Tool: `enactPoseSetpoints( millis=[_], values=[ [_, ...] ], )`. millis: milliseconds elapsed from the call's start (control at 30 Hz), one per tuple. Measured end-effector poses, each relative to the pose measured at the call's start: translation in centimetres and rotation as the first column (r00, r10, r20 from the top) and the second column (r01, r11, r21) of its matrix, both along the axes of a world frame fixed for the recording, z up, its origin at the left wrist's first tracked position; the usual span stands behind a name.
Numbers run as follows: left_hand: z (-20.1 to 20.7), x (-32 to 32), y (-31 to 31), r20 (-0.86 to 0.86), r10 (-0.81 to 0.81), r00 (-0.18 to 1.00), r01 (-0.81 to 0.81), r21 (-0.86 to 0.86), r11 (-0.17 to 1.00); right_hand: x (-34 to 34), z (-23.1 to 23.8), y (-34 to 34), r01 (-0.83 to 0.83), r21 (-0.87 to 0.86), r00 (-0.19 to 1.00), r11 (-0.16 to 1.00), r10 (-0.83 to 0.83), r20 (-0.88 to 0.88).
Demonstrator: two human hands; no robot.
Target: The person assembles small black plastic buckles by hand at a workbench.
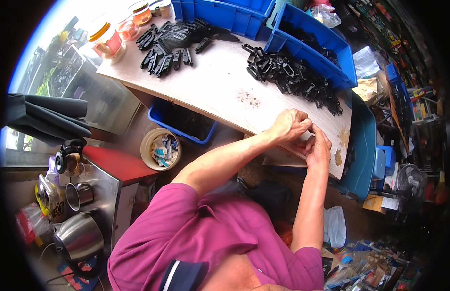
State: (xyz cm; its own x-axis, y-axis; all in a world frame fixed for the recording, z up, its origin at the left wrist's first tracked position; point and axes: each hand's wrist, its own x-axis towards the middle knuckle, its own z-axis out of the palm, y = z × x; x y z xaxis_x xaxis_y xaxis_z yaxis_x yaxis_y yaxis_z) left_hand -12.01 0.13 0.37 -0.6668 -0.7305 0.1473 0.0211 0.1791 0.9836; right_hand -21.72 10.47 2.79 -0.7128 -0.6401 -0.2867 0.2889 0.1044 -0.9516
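Observation:
Over the near right edge of the pale table [210,80], my two hands come together with their fingertips almost touching. My left hand [290,126] is closed, thumb and fingers pinched. My right hand [318,147] is closed too, its fingers curled toward the left one. Whatever they pinch is too small or too covered to make out. Just beyond them lies a heap of small black plastic frame-like parts [293,75]. A second pile, of longer black ridged plastic pieces [162,58], spreads over the table's far left part.
Blue bins [220,15] stand along the far edge, one [307,46] holding black parts. Orange-lidded jars [106,41] sit at the far left corner. Below the table are a blue tub [179,133] and a beige bucket [148,145] of scraps. A steel kettle [79,237] stands lower left.

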Motion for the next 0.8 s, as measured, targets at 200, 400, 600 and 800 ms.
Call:
enactPoseSetpoints(
  millis=[200, 400, 600, 800],
  values=[
    [1.5, 3.5, 0.6, 0.153, 0.084, 0.985, -0.043, -0.252, 0.967, 0.2, -1.2, 0.0, -0.057, -0.078, 0.997, 0.995, 0.054, -0.048],
    [1.2, 12.3, -13.2, -0.031, 0.846, 0.532, -0.506, -0.813, 0.289, 2.0, 0.9, 0.0, -0.052, -0.056, 0.996, 0.997, 0.056, 0.073],
    [1.2, 16.5, -21.4, 0.309, 0.869, 0.388, -0.177, -0.9, 0.399, 2.4, 1.0, -0.3, -0.046, -0.045, 0.997, 0.998, 0.049, 0.052],
    [1.2, 14.8, -19.8, 0.366, 0.69, 0.625, -0.024, -0.874, 0.485, 2.3, 0.7, -0.2, -0.036, -0.037, 0.999, 0.999, 0.037, 0.034]
  ],
)
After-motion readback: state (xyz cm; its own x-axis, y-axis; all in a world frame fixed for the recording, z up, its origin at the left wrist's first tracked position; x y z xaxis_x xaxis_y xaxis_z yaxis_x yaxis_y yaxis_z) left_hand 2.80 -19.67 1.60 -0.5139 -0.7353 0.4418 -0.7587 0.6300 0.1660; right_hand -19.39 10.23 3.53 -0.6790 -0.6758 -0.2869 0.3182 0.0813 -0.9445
